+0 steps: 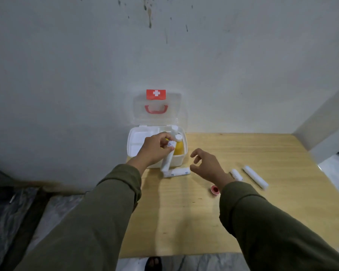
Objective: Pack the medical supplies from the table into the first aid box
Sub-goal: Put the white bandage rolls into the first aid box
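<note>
The white first aid box [135, 148] stands open at the table's far left corner, its clear lid [137, 106] with a red cross label leaning on the wall. Inside it are a yellow bottle [178, 149] and a white-capped bottle [174, 130]. My left hand [155, 149] holds a white bandage roll [167, 161] tilted in front of the box. A second bandage roll [177, 172] lies on the table just below it. My right hand [207, 166] hovers open beside that roll, fingers spread.
On the wooden table [184, 222], right of my right wrist, lie a short white roll [236, 174] and a long white roll [255, 178]. A small red-and-white tape spool [215, 189] sits by my right sleeve. A wall stands close behind; a foot shows below the table's near edge.
</note>
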Tool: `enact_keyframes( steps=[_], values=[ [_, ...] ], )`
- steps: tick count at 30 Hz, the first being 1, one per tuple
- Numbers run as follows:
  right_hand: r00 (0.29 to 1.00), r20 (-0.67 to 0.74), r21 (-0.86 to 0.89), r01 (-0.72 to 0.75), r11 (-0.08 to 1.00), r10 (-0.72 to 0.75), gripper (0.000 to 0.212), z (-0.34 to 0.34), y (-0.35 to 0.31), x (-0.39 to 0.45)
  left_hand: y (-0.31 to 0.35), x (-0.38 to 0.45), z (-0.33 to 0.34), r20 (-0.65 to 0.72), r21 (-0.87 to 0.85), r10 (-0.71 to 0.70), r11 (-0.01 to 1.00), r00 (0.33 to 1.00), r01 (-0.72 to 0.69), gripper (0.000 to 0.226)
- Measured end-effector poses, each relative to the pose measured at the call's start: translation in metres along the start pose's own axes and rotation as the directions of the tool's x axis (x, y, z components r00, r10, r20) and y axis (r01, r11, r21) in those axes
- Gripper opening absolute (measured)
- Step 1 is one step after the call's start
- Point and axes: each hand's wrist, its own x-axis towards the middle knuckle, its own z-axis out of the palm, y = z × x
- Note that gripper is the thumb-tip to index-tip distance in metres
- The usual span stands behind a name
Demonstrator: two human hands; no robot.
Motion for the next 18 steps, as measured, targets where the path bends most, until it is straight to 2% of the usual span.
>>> enact_keyframes(
  steps=[4,7,9,12,18],
  values=[
    [0.996,0.092,-0.079,-0.004,0.997,0.011,0.035,0.014,0.005,-0.001,-0.004,0.004,-0.004,-0.016,-0.032,-0.016,0.999,1.000,0.016,0.017],
    [0.990,0.079,-0.031,-0.111,0.993,0.113,0.045,0.024,0.002,0.000,-0.004,0.007,-0.011,-0.085,-0.101,-0.043,0.994,0.995,0.034,0.018],
    [0.968,0.032,0.126,-0.253,0.959,0.251,0.057,0.036,-0.002,0.000,-0.006,0.011,-0.016,-0.100,-0.098,-0.036,0.995,0.994,0.026,0.017],
    [0.901,-0.024,0.371,-0.394,0.841,0.433,0.068,0.057,-0.012,-0.001,-0.004,0.016,-0.029,-0.117,-0.053,-0.024,0.998,0.993,0.018,0.017],
    [0.736,-0.035,0.652,-0.496,0.573,0.676,0.064,0.086,-0.026,0.010,-0.004,0.028,-0.038,-0.067,0.027,0.038,0.999,0.997,-0.036,0.019]
  ],
)
